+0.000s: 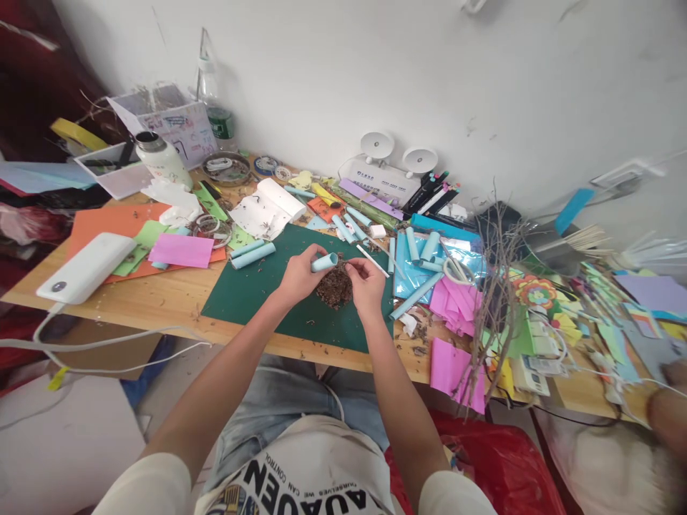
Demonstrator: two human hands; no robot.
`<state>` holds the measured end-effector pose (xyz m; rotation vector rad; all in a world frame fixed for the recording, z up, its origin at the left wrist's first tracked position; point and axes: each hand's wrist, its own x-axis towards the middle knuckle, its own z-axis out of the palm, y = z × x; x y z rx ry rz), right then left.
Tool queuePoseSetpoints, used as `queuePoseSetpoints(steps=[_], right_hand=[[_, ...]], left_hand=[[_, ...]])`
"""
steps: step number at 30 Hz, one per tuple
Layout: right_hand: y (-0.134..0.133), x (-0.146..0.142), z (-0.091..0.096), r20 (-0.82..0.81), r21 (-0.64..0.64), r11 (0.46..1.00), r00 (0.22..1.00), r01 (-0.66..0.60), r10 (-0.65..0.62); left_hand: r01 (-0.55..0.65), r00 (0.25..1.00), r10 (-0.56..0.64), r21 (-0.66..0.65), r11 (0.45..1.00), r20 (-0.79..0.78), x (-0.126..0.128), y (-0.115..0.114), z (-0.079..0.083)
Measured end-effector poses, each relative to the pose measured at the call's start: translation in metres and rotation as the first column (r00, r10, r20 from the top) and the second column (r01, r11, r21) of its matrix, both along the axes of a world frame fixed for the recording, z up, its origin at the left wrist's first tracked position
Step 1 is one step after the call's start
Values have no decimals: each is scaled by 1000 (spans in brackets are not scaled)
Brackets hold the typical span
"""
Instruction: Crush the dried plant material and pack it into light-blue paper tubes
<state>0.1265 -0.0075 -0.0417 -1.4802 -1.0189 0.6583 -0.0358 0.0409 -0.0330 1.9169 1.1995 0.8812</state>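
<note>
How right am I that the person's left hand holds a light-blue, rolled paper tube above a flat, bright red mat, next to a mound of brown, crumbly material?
One thing is off: the flat mat is dark green, not bright red, as the head view shows. The left hand does hold the light-blue tube above it, next to the brown mound.

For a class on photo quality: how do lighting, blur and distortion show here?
Head view: soft light on the white wall; head view: pale shape at lower right smeared, blue tube in left hand clearer; head view: wide-angle stretch towards the edges.
</note>
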Motion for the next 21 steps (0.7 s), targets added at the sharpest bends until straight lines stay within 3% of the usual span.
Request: queuePoseSetpoints(steps=[6,8,13,18,21], right_hand=[[2,-1,4,7,28,999,999,45,-46],[2,0,5,4,17,999,1000,30,-30],[4,5,11,23,5,1000,1000,-7,7],[12,3,21,73,31,999,997,-28,26],[19,-3,36,129,50,996,990,-70,63]], left_hand=[[5,1000,-2,178,984,-17,-24,-2,-6],[-20,1000,17,170,985,19,-32,-2,-11],[-200,977,210,171,965,-41,-46,-3,-22],[-222,974,216,110,969,62,-43,5,-26],[-196,978,204,136,971,-43,-38,12,-30]])
